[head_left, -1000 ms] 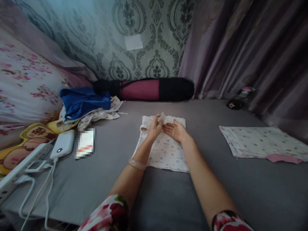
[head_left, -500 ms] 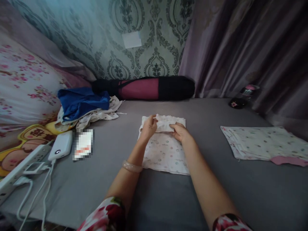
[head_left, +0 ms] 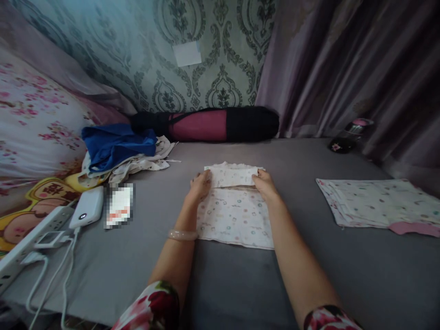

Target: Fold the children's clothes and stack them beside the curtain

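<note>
Left of the cloth [head_left: 235,215], a cushion [head_left: 40,201] bears writing.

Both hands are working mid-frame: left hand [head_left: 200,184] is gripping the left end of the cloth's [head_left: 237,217] folded top band, right hand [head_left: 266,184] is pinching the right end. Cloth is lying on the grey sheet [head_left: 147,256], lower part spreading toward the wearer. Folded stack [head_left: 381,201] is sitting at right of frame, pink piece [head_left: 412,228] poking out below. Bottle [head_left: 343,141] is standing upper right. Roll bag [head_left: 206,126] is lying along the wall. Blue garment [head_left: 118,144] is resting on pale clothes [head_left: 140,167], left. Power bank [head_left: 87,207] is sitting beside the power strip [head_left: 41,233], lower left.
</note>
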The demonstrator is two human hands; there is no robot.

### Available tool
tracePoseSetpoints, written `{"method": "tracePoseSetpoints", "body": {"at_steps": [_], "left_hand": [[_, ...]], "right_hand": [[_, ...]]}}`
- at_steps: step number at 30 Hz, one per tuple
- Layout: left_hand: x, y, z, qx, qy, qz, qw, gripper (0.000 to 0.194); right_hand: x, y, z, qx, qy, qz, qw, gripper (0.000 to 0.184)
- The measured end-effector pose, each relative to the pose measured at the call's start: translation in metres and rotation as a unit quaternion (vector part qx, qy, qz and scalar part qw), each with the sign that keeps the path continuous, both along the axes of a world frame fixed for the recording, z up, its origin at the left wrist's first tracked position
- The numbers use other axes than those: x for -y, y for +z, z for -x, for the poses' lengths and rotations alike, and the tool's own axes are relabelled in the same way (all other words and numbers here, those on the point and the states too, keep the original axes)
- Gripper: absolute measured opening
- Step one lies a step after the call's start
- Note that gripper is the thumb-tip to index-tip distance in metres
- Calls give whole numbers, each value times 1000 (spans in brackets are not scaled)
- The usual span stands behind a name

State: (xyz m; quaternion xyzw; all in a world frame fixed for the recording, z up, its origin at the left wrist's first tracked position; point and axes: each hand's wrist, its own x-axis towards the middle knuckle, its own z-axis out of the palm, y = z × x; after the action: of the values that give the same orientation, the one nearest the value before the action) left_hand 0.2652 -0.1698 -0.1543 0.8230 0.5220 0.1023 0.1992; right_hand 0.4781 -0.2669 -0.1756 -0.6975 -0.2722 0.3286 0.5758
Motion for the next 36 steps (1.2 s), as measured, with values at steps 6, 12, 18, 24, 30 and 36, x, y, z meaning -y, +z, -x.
{"method": "tracePoseSetpoints", "body": {"at_steps": [6, 12, 18, 24, 30, 36], "left_hand": [[2, 1, 0, -43, 5, 8, 999, 46], [7, 2, -6, -58, -8, -21, 998, 47], [19, 9, -20, -20, -56, -72, 996, 45], [29, 2, -36, -13, -110, -90, 990, 44], [24, -20, -39, -39, -138, -104, 984, 50], [24, -24, -35, -75, -145, -127, 978, 50]], "right_hand": [[3, -8, -6, 206, -7, 83, 975, 28], [6, -3, -10, 273, -34, 130, 953, 31], [16, 12, 0, 358, -55, 149, 920, 35], [17, 20, 34, 524, -12, 129, 842, 41], [8, 6, 66, 562, 171, 96, 804, 49], [7, 1, 73, 553, 205, 126, 798, 52]]}}
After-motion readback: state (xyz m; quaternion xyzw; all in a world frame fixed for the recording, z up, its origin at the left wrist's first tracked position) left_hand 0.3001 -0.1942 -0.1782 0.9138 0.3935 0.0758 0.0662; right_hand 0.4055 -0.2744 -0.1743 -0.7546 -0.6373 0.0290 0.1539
